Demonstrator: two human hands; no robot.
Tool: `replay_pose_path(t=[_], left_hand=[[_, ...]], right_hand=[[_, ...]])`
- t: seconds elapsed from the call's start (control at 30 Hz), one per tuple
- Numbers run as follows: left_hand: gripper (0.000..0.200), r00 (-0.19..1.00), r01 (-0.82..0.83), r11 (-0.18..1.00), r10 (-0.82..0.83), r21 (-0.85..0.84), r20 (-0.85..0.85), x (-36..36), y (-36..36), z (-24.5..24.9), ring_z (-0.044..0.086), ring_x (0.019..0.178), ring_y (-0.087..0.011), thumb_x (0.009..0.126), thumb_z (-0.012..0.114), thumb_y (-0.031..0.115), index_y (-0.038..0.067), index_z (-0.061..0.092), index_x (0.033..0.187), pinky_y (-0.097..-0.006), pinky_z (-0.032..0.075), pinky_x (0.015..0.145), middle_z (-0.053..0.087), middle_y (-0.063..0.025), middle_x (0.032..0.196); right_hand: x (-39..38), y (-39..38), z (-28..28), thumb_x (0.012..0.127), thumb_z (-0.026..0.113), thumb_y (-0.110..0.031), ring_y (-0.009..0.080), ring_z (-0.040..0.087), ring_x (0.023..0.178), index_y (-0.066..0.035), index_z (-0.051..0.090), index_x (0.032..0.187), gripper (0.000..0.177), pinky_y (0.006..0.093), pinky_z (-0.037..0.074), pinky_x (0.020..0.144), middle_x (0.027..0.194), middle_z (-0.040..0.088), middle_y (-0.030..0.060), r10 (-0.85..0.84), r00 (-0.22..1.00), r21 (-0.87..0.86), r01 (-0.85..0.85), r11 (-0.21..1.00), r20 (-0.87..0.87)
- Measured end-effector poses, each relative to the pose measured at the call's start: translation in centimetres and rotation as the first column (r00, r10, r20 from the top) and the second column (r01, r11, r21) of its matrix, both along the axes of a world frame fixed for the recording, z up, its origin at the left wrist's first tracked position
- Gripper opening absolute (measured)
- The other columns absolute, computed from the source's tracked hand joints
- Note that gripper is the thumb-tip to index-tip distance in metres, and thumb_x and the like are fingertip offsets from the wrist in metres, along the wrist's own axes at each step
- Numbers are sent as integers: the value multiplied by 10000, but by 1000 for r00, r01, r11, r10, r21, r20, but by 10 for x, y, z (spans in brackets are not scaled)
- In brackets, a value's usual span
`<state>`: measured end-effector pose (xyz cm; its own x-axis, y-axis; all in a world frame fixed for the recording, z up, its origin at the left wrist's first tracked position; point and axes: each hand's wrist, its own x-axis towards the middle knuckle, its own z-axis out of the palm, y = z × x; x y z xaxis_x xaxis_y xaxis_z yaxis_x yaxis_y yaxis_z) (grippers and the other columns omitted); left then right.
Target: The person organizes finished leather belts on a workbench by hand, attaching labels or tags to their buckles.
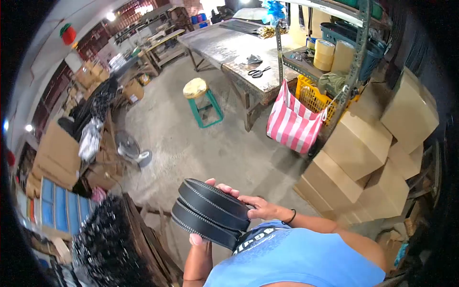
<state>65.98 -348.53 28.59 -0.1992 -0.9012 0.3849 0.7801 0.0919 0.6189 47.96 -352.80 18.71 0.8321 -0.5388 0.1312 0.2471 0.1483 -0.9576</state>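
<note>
Two coils of black leather strap (210,208), wound side by side and edged with pale stitching, are held in front of my body. My left hand (197,240) grips them from below and the near side, its thumb showing at the lower edge; the rest of it is mostly hidden behind the leather. My right hand (258,208) holds their right end, with fingers pressed on the edge. Fingertips (227,189) show along the far side of the coils; which hand they belong to is hard to tell.
A green stool (203,103) stands ahead. Scissors (258,72) lie on a worktable (210,45). A striped bag (295,122) hangs from a metal rack, beside stacked cardboard boxes (358,143). A fan (129,146) and a shiny black heap (107,244) are to the left.
</note>
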Motion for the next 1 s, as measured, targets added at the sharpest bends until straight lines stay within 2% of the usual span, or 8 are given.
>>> replay_pose_path(t=[0.1, 0.33, 0.4, 0.53, 0.57, 0.67, 0.73, 1.0], left_hand=[[1310, 980, -136, 985, 150, -106, 132, 27, -61, 11, 508, 1211, -346, 472, 886, 617, 69, 236, 1468, -485, 405, 1060, 473, -164, 1310], [1363, 771, -556, 789, 607, -262, 192, 95, -210, 51, 488, 1244, -350, 442, 834, 707, 26, 233, 1458, -476, 404, 1070, 447, -176, 1358], [1356, 708, -599, 728, 676, -333, 204, 119, -246, 59, 448, 1284, -354, 460, 793, 745, 24, 230, 1460, -491, 383, 1084, 407, -180, 1409], [1410, 455, -764, 515, 857, -389, 242, 138, -325, 67, 388, 1324, -361, 463, 698, 847, 10, 196, 1481, -504, 217, 1160, 341, -200, 1473], [1399, 415, -754, 470, 882, -459, 222, 146, -346, 65, 360, 1345, -370, 472, 703, 828, 15, 184, 1486, -510, 247, 1150, 302, -201, 1495], [1248, 288, -701, 356, 934, -619, 210, 176, -402, 47, 349, 1360, -344, 617, 647, 802, 3, 229, 1480, -475, 297, 1135, 289, -187, 1516], [1227, 310, -731, 392, 920, -558, 241, 197, -442, 28, 353, 1357, -340, 635, 631, 797, 2, 229, 1480, -469, 297, 1134, 293, -187, 1513], [1147, 458, -792, 553, 819, -260, 347, 266, -586, -36, 368, 1345, -324, 706, 564, 775, -2, 228, 1479, -444, 297, 1133, 310, -189, 1503]], right_hand=[[27, -66, -8, 874, 614, -557, 263, 407, 1306, -19, 377, 1427, 807, 385, 334, 1081, 1377, 457, 139, -268, 962, -297, 269, 916, 48], [59, -229, 43, 891, 587, -552, 238, 523, 1181, -15, 466, 1367, 728, 374, 429, 974, 1336, 482, 136, -435, 882, -315, 472, 823, 184], [60, -276, 76, 890, 637, -479, 204, 550, 1083, -4, 519, 1308, 644, 344, 451, 938, 1244, 521, 106, 29, 954, -137, 13, 990, 297], [106, -335, 105, 895, 512, -632, 264, 467, 1265, 2, 406, 1419, 829, 402, 388, 1034, 1460, 401, 136, 522, 819, -289, -453, 843, 239], [127, -349, 98, 895, 512, -632, 264, 467, 1265, 2, 406, 1419, 829, 402, 388, 1034, 1460, 401, 136, 533, 813, -290, -465, 836, 235], [202, -394, 59, 828, 338, -806, 263, 260, 1413, -68, 196, 1517, 1020, 450, 260, 1119, 1556, 236, 110, 511, 835, 254, -549, 797, 202], [244, -428, 61, 751, 377, -855, 261, 305, 1390, -90, 243, 1503, 1082, 454, 273, 1115, 1526, 300, 101, 277, 804, 364, -508, 781, 527], [337, -569, 113, 638, 508, -866, 281, 322, 1390, -74, 295, 1471, 1168, 477, 276, 1133, 1494, 348, 150, -7, 787, 457, -351, 817, 617]])
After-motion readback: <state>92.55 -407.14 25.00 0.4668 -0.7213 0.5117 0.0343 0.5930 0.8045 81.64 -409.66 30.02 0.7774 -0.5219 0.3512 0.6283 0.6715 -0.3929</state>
